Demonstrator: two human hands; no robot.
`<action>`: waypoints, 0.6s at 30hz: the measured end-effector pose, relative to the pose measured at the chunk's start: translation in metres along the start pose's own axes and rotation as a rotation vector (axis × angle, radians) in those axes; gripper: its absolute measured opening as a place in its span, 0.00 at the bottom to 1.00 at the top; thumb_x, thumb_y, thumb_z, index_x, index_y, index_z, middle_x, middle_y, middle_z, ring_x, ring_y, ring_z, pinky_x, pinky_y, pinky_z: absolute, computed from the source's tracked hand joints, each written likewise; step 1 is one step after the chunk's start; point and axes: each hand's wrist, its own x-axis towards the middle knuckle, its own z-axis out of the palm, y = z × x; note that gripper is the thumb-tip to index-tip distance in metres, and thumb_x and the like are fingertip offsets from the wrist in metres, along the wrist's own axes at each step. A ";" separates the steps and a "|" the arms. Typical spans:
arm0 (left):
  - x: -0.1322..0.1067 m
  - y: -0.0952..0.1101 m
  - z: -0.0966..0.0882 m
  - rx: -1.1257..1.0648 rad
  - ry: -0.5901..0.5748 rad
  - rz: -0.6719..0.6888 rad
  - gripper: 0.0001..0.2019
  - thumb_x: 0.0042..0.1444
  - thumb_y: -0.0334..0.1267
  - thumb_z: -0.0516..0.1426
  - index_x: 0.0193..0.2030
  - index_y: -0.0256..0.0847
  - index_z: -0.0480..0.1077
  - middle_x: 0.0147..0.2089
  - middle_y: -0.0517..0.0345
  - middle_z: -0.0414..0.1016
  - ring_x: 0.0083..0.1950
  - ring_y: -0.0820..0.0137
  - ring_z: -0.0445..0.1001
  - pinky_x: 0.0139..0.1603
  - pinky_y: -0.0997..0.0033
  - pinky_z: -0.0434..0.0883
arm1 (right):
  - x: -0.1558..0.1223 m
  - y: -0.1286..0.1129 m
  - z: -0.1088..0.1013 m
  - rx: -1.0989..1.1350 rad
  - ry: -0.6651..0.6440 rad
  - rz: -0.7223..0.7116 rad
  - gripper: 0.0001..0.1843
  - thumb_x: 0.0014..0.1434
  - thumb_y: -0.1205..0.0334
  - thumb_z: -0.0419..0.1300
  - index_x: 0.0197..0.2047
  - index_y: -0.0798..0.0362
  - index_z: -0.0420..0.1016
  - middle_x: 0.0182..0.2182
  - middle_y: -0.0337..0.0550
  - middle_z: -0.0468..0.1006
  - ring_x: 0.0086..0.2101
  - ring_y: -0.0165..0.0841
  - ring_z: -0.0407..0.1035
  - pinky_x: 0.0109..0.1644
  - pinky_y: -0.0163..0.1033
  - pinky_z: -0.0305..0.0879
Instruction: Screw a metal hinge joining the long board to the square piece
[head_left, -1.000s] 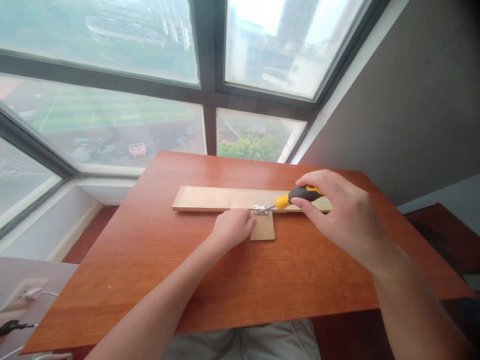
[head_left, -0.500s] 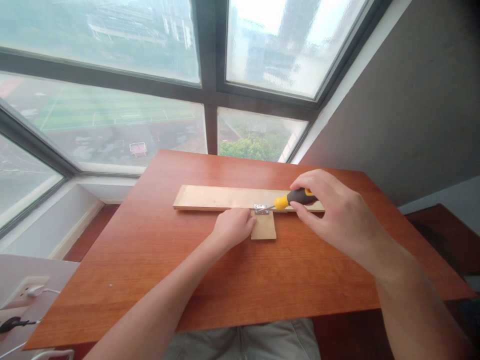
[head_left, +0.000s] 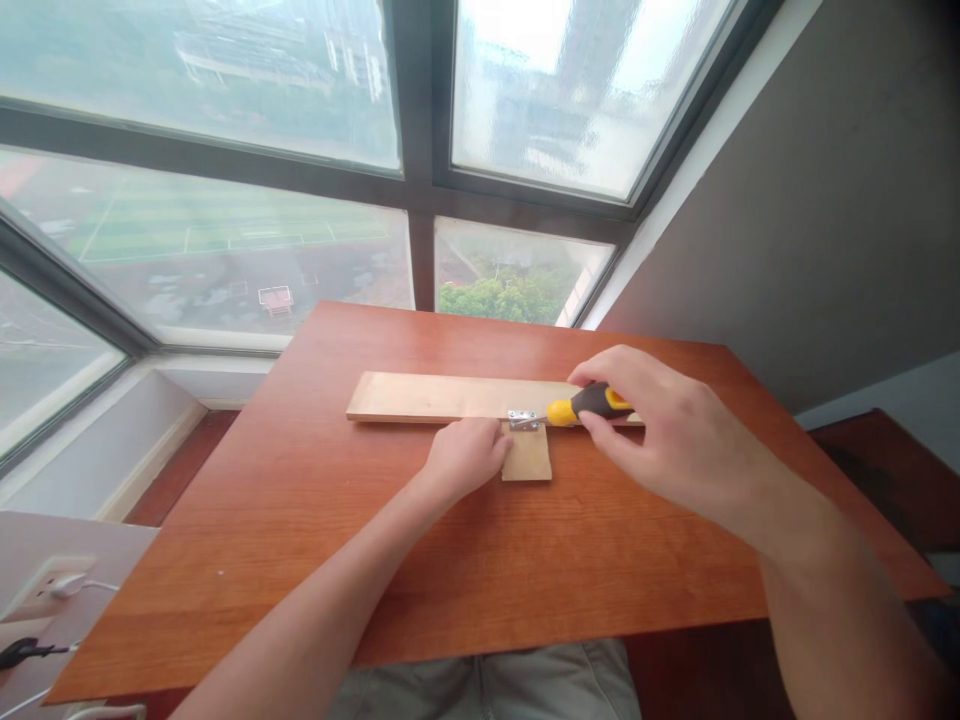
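Observation:
My right hand (head_left: 660, 420) grips a yellow and black screwdriver (head_left: 592, 403) by its handle, with the shaft pointing left. The tip is at a small metal hinge (head_left: 523, 420), which lies across the joint between a long pale wooden board (head_left: 442, 397) and a small square wooden piece (head_left: 527, 455). My left hand (head_left: 469, 455) is closed at the left edge of the small piece, its fingers against the wood near the hinge. What those fingertips pinch is partly hidden. My right hand covers the right end of the board.
The boards lie on a reddish-brown wooden table (head_left: 300, 520). Large windows (head_left: 247, 230) stand behind it, and a grey wall (head_left: 810, 220) is to the right. A wall socket with plugs (head_left: 56, 588) is at the lower left, beside the table's edge.
My right hand has shifted slightly and the screwdriver handle has tilted lower, with its yellow part turned differently. The left hand and boards stay in place.

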 end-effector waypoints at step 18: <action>-0.001 0.000 0.000 -0.008 0.013 0.007 0.16 0.64 0.48 0.49 0.31 0.43 0.71 0.40 0.52 0.81 0.41 0.59 0.79 0.37 0.67 0.69 | 0.003 -0.014 0.005 -0.160 0.077 0.004 0.09 0.63 0.59 0.59 0.47 0.49 0.70 0.51 0.43 0.75 0.45 0.40 0.74 0.42 0.43 0.69</action>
